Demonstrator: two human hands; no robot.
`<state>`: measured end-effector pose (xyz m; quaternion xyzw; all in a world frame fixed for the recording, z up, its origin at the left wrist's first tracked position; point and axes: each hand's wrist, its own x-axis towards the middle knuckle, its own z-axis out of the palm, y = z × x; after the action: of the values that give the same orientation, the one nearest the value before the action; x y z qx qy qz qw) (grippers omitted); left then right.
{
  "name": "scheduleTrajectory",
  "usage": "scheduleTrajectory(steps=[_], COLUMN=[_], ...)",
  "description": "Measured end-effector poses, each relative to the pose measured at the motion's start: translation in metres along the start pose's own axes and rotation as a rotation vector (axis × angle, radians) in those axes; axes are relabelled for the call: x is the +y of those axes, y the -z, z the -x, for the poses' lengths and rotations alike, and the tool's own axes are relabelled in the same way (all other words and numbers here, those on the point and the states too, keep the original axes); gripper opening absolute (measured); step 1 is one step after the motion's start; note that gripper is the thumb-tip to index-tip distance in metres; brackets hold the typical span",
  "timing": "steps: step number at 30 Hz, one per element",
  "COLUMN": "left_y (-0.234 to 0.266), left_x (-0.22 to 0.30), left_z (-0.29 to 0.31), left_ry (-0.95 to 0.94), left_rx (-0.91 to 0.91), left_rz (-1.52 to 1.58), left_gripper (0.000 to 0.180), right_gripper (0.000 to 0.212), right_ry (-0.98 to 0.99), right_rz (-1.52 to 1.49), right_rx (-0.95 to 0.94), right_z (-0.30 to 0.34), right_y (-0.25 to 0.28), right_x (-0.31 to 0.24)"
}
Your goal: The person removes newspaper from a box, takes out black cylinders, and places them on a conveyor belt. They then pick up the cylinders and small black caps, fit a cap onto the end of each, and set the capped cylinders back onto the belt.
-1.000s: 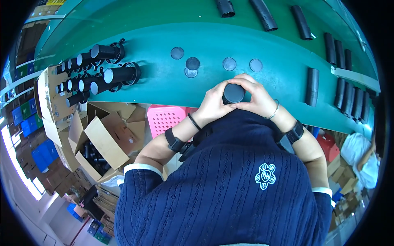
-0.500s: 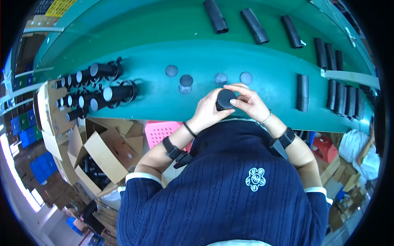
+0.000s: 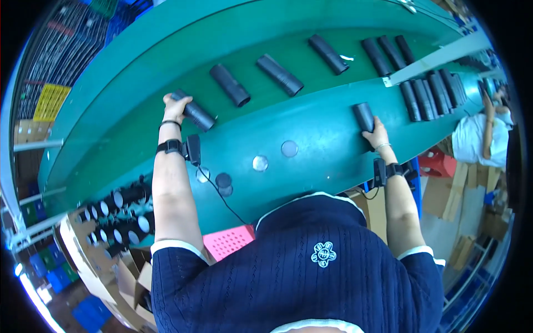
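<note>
My left hand [image 3: 175, 109], reaching out at the far left, is closed round one end of a black tube [image 3: 199, 116] over the green belt. At the right, my right hand [image 3: 377, 136] grips the near end of another black tube [image 3: 363, 115], which tilts over the near strip of the table. Between the hands lie flat round discs: a pale one [image 3: 260, 162], a grey one [image 3: 289, 148], and a dark one [image 3: 224, 180] partly covering another. One more pale disc [image 3: 203, 175] sits by my left forearm, next to a hanging cable.
Several black tubes, such as this one [image 3: 230, 85], lie along the belt [image 3: 144, 105]. More stand grouped at the right [image 3: 427, 100] beside a metal bar [image 3: 438, 58]. Black cylinders with pale ends [image 3: 130, 197] are at lower left, near cardboard boxes [image 3: 83, 255]. Another person [image 3: 483, 139] is at far right.
My hands, together on a round-ended black piece before, are now spread wide. The left has gone out to a tube at far left, the right to the tube at right. The view has turned.
</note>
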<state>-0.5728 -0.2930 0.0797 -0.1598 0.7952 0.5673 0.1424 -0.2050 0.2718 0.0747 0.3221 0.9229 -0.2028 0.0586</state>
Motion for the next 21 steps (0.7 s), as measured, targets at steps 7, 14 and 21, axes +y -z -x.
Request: scheduleTrajectory(steps=[7,14,21], left_y=[0.029,-0.056,-0.072], left_x=[-0.063,0.025,-0.033], left_z=[-0.041,0.182,0.335], left_ry=[-0.034,-0.561,-0.171], left_rx=[0.369,-0.375,-0.52], left_rz=[-0.141,-0.086,0.457], left_gripper=[0.1,0.043,0.076], right_gripper=[0.081,0.094,0.052], right_ry=[0.375,0.341,0.712], right_rz=[-0.836,-1.144,-0.767], right_rx=[-0.284,-0.72,-0.862], right_z=[0.062,0.107,0.133], right_y=[0.008,-0.016,-0.036], right_x=[-0.135,-0.212,-0.239])
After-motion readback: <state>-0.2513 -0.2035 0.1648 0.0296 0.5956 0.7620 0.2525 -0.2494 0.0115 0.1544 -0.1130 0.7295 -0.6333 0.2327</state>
